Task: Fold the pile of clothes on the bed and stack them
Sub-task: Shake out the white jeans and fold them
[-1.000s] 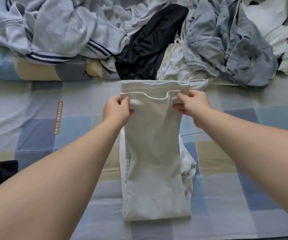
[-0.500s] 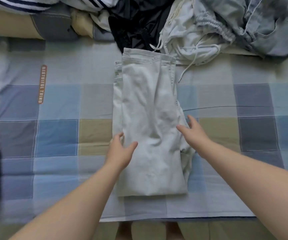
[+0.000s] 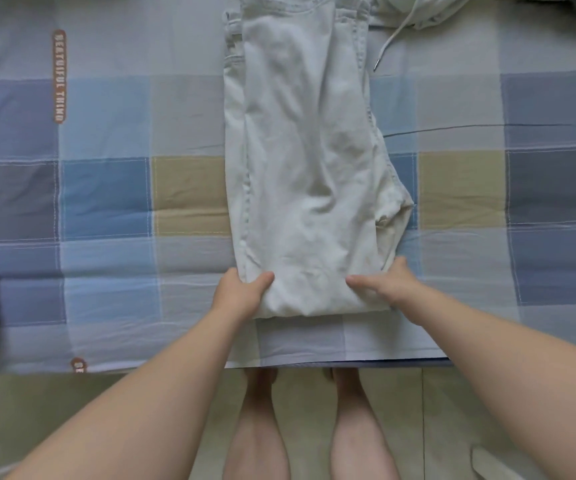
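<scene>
Cream trousers (image 3: 300,168) were pinched at the near end by your left hand (image 3: 239,294) and right hand (image 3: 392,285), so you needed to lift both corners evenly.

left grip (image 3: 238,292) | right grip (image 3: 388,285) | both hold pale trousers (image 3: 307,168) near end | on checked bedsheet (image 3: 106,195)

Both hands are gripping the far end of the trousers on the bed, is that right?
No. The left hand and right hand grip the near end of the trousers on the bed; the head view shows it.
</scene>
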Motion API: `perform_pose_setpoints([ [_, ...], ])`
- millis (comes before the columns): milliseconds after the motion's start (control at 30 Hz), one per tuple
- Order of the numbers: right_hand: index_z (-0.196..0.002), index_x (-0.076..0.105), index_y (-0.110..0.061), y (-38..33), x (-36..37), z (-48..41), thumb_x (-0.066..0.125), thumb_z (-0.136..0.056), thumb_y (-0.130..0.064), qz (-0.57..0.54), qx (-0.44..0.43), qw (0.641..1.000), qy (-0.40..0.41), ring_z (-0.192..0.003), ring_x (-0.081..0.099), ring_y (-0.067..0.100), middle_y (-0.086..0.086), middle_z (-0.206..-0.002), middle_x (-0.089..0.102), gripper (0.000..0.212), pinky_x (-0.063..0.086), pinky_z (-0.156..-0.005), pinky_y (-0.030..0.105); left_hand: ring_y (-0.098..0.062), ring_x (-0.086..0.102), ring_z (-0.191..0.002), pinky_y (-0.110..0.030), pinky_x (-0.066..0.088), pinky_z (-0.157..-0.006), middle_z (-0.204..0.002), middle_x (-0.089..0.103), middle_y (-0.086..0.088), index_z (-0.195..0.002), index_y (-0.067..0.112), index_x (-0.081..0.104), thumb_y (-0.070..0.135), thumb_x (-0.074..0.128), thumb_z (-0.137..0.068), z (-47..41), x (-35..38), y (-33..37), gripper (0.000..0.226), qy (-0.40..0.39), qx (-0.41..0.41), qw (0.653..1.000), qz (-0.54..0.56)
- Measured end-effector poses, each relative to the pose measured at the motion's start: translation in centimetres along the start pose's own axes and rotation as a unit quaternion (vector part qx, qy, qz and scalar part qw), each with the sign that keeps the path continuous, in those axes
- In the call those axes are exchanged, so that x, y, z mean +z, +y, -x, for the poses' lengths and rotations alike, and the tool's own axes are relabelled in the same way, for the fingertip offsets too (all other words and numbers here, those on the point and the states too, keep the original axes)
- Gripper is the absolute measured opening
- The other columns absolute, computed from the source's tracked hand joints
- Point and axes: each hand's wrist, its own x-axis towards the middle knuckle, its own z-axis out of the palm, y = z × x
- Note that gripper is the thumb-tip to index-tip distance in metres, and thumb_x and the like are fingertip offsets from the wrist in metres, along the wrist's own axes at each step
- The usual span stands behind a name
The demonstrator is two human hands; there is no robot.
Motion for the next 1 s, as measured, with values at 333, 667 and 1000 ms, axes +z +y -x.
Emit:
perform_pose_setpoints([
  [333, -0.115, 0.065, -0.016, 4.0, 0.1, 9.5, 0.071, -0.092, -0.021, -0.122, 0.05, 0.99, -0.055, -0.091, 0.072, 0.022, 0.004, -0.111, 0.073, 0.024, 0.056, -0.065, 0.029, -0.028, 0.067, -0.106, -0.045, 0.054, -0.098, -0.115, 0.071, -0.007, -0.122, 0.007, 0.067, 0.029, 0.073, -0.091, 7.5, -1.9, -2.0, 0.038, -0.017, -0.028, 0.997, 0.063],
  [667, -0.106, 0.064, -0.006, 4.1, -2.4, 20.9, 0.075, -0.088, -0.017, -0.234, 0.12, 0.965, -0.026, -0.064, 0.068, 0.015, 0.008, -0.088, 0.073, 0.024, 0.053, -0.056, 0.024, -0.024, 0.064, -0.082, -0.032, 0.055, -0.063, -0.102, 0.067, -0.01, -0.111, 0.007, 0.062, 0.018, 0.071, -0.092, 18.4, -4.8, -2.0, 0.023, -0.056, -0.172, 0.965, 0.188],
  [1000, -0.086, 0.057, -0.014, -12.8, -7.5, 18.3, 0.06, -0.097, -0.018, -0.412, 0.057, 0.91, 0.009, -0.06, 0.059, 0.011, 0.002, -0.073, 0.059, 0.012, 0.048, -0.042, 0.016, -0.011, 0.056, -0.042, -0.023, 0.052, -0.05, -0.073, 0.062, -0.006, -0.1, 0.01, 0.065, 0.016, 0.062, -0.089, 14.3, -9.3, 12.7, 0.013, 0.021, -0.087, 0.935, 0.344],
])
